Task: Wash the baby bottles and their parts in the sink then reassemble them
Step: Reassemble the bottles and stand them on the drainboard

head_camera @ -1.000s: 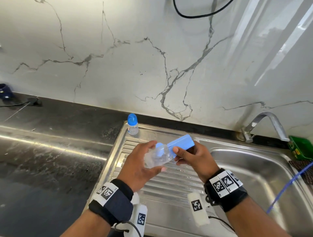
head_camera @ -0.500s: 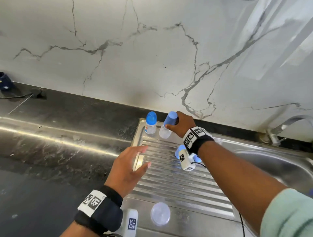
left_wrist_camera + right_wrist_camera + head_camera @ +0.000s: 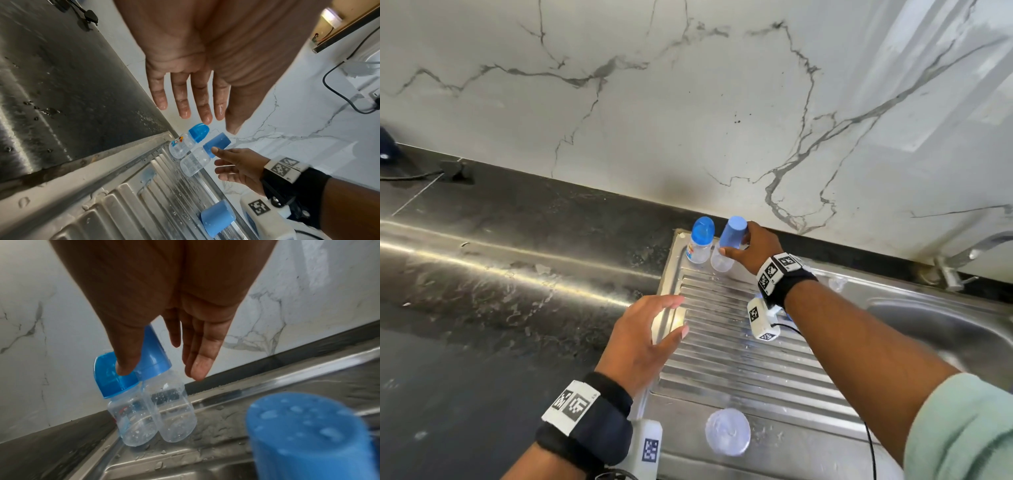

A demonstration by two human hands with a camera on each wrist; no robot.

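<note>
Steel drainboard (image 3: 739,346): right hand (image 3: 758,251) fingers loosely touching capped bottle (image 3: 726,251) beside second bottle (image 3: 700,241); left hand (image 3: 645,337) spread, empty.

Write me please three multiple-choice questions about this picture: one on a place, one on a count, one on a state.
1. Where do the capped bottles stand?
A. in the sink basin
B. at the far left corner of the drainboard
C. on the dark counter

2. How many bottles with a blue cap stand upright?
A. three
B. one
C. two

3. In what state is the left hand?
A. open, holding nothing
B. gripping a bottle
C. pinching a cap

Answers:
1 B: the head view shows both bottles on the steel corner beside the ribs, close to the wall.
2 C: both wrist views show two clear bottles side by side, each with a blue cap on it.
3 A: the left wrist view shows straight, spread fingers with nothing in them.
</note>
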